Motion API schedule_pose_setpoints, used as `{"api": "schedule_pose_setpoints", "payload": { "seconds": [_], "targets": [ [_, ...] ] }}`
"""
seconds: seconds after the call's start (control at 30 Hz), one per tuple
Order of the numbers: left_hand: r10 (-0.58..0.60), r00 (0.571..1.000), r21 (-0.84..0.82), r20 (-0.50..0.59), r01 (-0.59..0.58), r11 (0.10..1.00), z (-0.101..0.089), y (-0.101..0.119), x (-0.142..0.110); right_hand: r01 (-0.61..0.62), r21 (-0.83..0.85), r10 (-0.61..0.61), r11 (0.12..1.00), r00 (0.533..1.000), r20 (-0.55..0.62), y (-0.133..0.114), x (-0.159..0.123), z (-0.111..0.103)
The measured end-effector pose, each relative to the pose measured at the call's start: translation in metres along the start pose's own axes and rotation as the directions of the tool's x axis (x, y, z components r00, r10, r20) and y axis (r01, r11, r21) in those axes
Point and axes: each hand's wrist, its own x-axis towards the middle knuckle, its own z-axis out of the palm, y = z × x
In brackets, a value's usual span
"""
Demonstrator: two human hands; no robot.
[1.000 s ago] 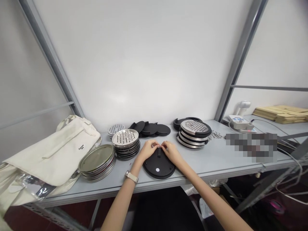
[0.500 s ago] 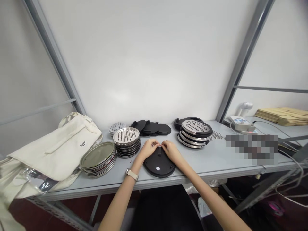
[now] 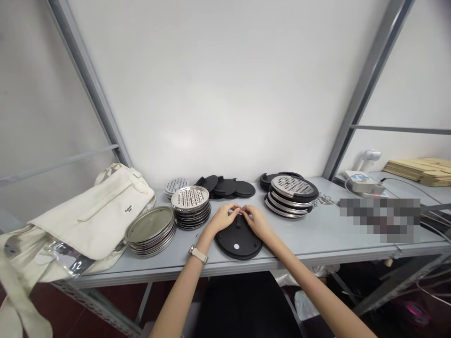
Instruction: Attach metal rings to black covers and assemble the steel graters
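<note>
A round black disc (image 3: 234, 243) lies flat near the table's front edge, with a white dot and a dark strap-like tab (image 3: 238, 221) at its far side. My left hand (image 3: 227, 217) is closed in a pinch at the tab's far end. From the other side my right hand (image 3: 256, 221) pinches at the same spot, its fingertips almost meeting the left ones. Whatever lies between the fingertips is too small to make out. Left of the hands stands a stack of perforated metal discs (image 3: 190, 198).
Greenish round plates (image 3: 151, 225) are stacked at left beside a cream bag (image 3: 95, 211). Black discs (image 3: 225, 187) lie at the back. Right of my hands is a pile of black-rimmed perforated discs (image 3: 292, 186), with metal chains (image 3: 323, 200) beyond. Brown cardboard (image 3: 419, 170) sits far right.
The whole view has shifted slightly, so things appear a little further right. Both hands stay pinched at the disc's far edge, with only slight finger movement.
</note>
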Motion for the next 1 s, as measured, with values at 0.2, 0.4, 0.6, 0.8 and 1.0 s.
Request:
{"api": "schedule_pose_setpoints", "payload": {
  "seconds": [0.2, 0.4, 0.6, 0.8, 1.0],
  "targets": [
    [0.027, 0.996, -0.061, 0.087, -0.021, 0.998, -0.001, 0.001, -0.001, 0.022, 0.025, -0.022, 0.999, 1.0, -0.015, -0.003, -0.001, -0.002],
    [0.025, 0.999, -0.031, 0.048, -0.023, 0.999, 0.0, -0.003, 0.0, 0.04, 0.063, -0.039, 0.997, 0.999, -0.023, 0.001, 0.0, 0.001],
    [0.047, 0.999, 0.025, -0.026, -0.046, 0.999, 0.0, -0.006, 0.0, 0.084, 0.083, -0.079, 0.993, 0.995, -0.065, 0.001, 0.0, 0.001],
    [0.022, 0.997, 0.052, -0.079, -0.018, 0.998, 0.001, -0.011, 0.001, 0.057, 0.074, -0.052, 0.996, 0.997, -0.061, 0.003, 0.0, 0.002],
    [-0.009, 0.989, 0.013, -0.146, 0.011, 1.0, 0.0, -0.012, 0.002, -0.013, 0.102, 0.013, 0.995, 1.0, 0.0, 0.005, 0.001, 0.003]
  ]
}}
